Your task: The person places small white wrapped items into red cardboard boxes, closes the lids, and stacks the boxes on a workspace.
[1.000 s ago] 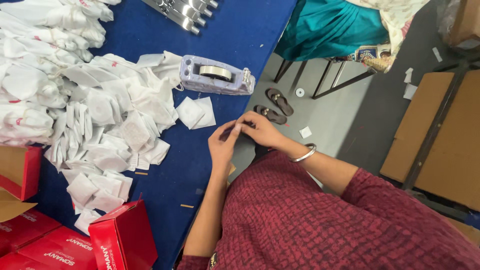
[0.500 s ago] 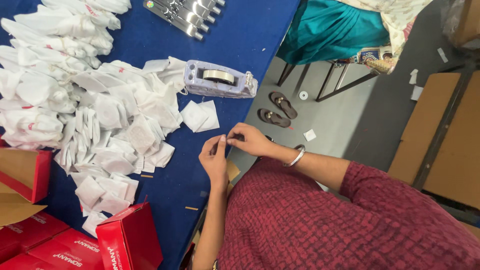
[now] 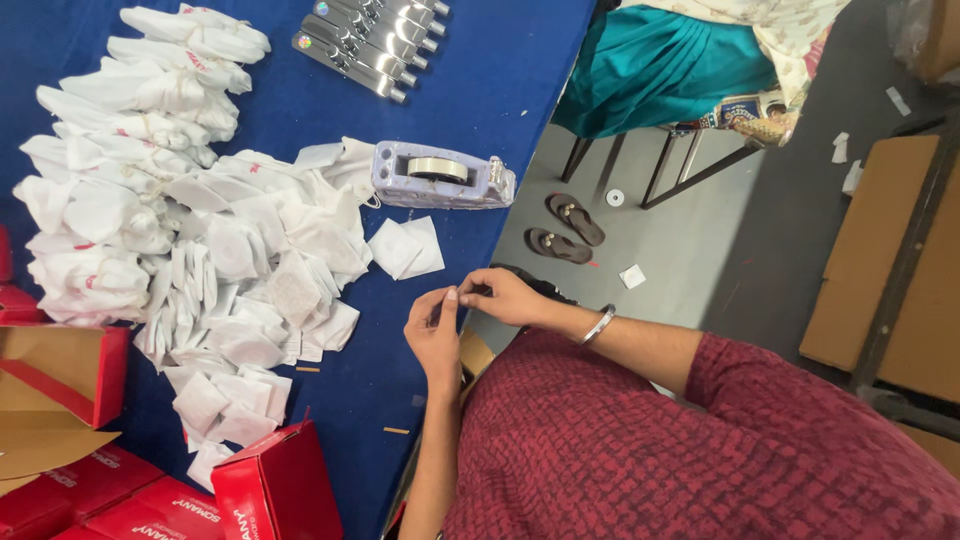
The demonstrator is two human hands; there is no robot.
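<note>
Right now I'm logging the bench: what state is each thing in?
left hand: fingers pinched together at the table edge
right hand: fingertips meeting the left hand's
tape dispenser: roll loaded
nearest red box: flap raised
sandals: paired on the floor

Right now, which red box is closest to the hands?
The upright red box at the table's near edge, just below the left hand. The other red boxes lie farther away toward the left corner.

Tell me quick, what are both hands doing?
Left hand: fingers pinched together; what they hold cannot be told.
Right hand: fingers pinched, meeting the left; too small to tell.
</note>
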